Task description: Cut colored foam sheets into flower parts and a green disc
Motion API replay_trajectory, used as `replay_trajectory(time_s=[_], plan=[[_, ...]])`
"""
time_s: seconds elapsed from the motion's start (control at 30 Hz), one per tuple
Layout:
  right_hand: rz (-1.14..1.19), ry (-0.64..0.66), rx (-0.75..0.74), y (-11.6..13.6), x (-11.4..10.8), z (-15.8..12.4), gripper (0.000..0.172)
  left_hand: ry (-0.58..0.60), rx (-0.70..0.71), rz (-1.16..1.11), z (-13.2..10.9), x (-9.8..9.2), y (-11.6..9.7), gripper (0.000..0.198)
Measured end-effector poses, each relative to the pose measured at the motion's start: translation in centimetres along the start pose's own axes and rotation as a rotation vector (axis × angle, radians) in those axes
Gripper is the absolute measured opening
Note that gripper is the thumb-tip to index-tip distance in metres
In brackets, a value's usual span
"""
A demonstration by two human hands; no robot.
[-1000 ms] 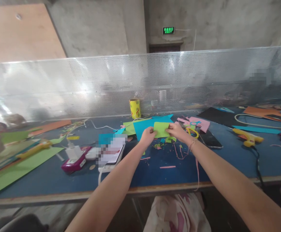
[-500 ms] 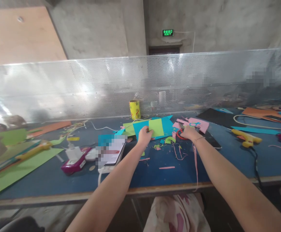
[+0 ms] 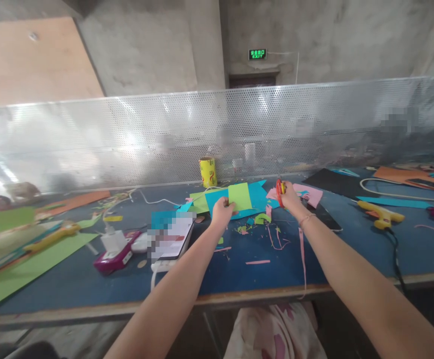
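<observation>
My left hand (image 3: pixel 221 211) pinches the lower left corner of a light green paper piece (image 3: pixel 240 196) and holds it up above a cyan sheet (image 3: pixel 258 198) on the blue table (image 3: pixel 261 269). To the right, my right hand (image 3: pixel 290 198) is closed around red-and-yellow-handled scissors (image 3: pixel 279 192), lifted off the table beside pink paper scraps (image 3: pixel 308 193). A thin pink strip hangs from my right wrist.
A yellow can (image 3: pixel 209 172) stands at the perforated metal screen behind. A phone (image 3: pixel 172 235) and a purple charger block (image 3: pixel 112 255) lie left. A yellow glue gun (image 3: pixel 380 214) with a black cord lies right. Green sheets (image 3: pixel 22 269) cover the far left. Paper scraps litter the middle.
My right hand let go of the green paper, reached right to the scissors and picked them up. My left hand kept the green piece and raised it slightly.
</observation>
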State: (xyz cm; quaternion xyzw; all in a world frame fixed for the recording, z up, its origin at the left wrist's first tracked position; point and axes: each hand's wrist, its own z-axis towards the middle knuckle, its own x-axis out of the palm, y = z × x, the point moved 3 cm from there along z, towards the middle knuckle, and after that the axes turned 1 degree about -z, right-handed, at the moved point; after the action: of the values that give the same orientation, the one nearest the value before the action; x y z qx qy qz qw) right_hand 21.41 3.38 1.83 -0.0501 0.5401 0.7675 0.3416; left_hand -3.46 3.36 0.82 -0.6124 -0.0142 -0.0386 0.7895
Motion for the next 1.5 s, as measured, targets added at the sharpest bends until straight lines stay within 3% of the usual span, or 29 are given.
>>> replay_trajectory(time_s=[0.13,0.33,0.47,0.8,1.03,1.23,1.5], plan=[[0.302,0.092,-0.010,2.4,1.2,-1.5,0.044,-0.035,-0.038,-0.065,-0.1,0.0,-0.4,0.013],[0.230,0.299,-0.106,3.4,4.6,-3.1,0.044,-0.125,-0.088,-0.177,-0.1,-0.7,-0.7,0.014],[0.247,0.334,-0.180,4.1,6.0,-3.7,0.044,-0.155,-0.118,-0.305,-0.1,-0.5,-0.7,0.015],[0.196,0.440,-0.204,6.1,5.2,-5.4,0.034,-0.196,-0.121,-0.495,-0.4,-0.1,-1.4,0.029],[0.168,0.495,-0.196,6.4,6.0,-6.2,0.034,-0.147,-0.128,-0.531,-0.4,0.4,-1.5,0.021],[0.255,0.456,-0.202,6.7,6.9,-6.4,0.036,-0.113,-0.146,-0.557,-0.6,1.1,-1.7,0.012],[0.413,0.543,-0.078,7.0,7.4,-6.7,0.040,-0.077,-0.084,-0.561,-1.5,1.6,-2.4,0.013]])
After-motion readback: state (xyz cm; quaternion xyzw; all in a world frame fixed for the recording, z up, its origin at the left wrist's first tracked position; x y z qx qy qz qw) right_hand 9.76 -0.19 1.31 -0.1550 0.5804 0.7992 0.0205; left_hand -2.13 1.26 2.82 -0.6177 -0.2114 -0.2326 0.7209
